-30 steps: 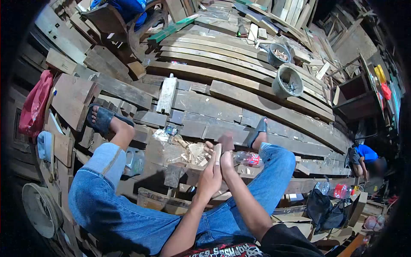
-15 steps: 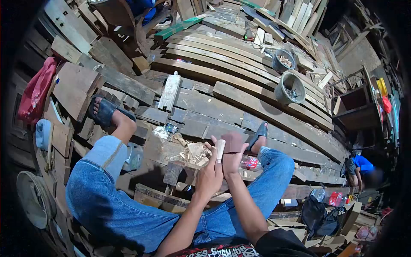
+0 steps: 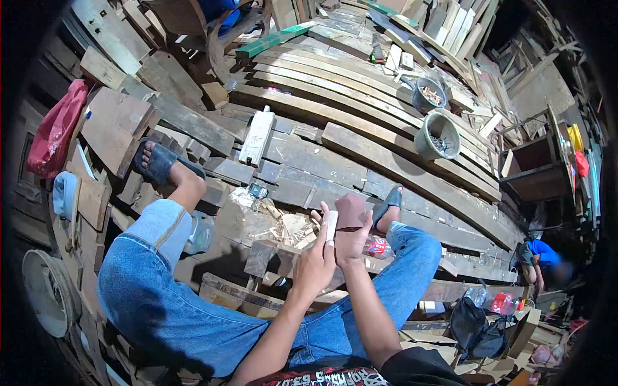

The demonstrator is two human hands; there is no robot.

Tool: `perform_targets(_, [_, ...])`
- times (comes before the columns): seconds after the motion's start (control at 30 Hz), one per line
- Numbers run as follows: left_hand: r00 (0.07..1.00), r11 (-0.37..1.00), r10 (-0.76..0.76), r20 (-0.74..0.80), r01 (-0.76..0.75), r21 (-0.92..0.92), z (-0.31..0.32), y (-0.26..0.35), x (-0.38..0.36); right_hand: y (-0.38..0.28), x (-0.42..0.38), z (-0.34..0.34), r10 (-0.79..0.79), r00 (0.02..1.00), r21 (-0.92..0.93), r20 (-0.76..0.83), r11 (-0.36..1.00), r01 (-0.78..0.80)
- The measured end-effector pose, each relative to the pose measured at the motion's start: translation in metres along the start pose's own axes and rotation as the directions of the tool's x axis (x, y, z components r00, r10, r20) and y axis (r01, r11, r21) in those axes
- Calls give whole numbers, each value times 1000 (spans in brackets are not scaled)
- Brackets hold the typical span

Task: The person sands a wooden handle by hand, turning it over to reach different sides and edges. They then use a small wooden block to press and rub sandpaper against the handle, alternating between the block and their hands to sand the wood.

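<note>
My left hand (image 3: 314, 262) is closed on a small pale piece of wood (image 3: 331, 225), which stands upright along the fingers. Close beside it, my right hand (image 3: 351, 249) grips a folded reddish-brown sheet of sandpaper (image 3: 352, 212), its thumb at the sheet's right edge. The wood piece lies against the left edge of the sandpaper, and the two hands nearly touch. The lower end of the wood is hidden by my left hand. Both hands are between my knees, above wood scraps (image 3: 293, 230) on the floor.
Long planks (image 3: 399, 154) cross the floor ahead. Two buckets stand on them, one grey (image 3: 438, 136), one with wood bits (image 3: 428, 95). A whitish block (image 3: 257, 136) lies left of centre. A plastic bottle (image 3: 376, 246) is by my right leg. Another person (image 3: 544, 254) bends at the right.
The sandpaper has tilted and looks more creased over the right hand. The wood piece has shifted slightly against it. Both hands stay in nearly the same place.
</note>
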State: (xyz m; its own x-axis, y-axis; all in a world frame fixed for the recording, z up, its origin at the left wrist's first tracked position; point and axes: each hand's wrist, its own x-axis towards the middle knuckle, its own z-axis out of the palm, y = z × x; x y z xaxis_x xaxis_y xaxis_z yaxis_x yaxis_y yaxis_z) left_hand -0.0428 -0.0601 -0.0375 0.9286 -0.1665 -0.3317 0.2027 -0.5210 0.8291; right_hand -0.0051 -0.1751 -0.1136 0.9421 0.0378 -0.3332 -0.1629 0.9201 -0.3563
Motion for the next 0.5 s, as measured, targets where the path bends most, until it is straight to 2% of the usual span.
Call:
perform_targets(0.03, [996,996,75,-38,-74,39,3,-6,2,-1,0,-1,2,1000,50,1,999,-2])
perform_targets(0.13, [997,995,66,-25,-64,73,5,-12,1,-2,1,0,-45,999,7,32,999,44])
perform_targets(0.17, [995,993,90,-36,-87,80,5,-14,0,0,3,3,-183,982,-38,-51,983,181])
perform_targets(0.27, [991,988,124,-44,-119,102,7,-18,0,-4,7,-6,-237,968,-228,-79,950,214])
perform_targets(0.37, [998,990,62,-6,-61,126,8,-18,-1,-9,6,-8,-188,981,-222,-54,960,172])
perform_targets(0.5, [999,999,29,-32,-27,44,3,-9,-2,-12,9,-3,-153,987,-121,-41,982,147])
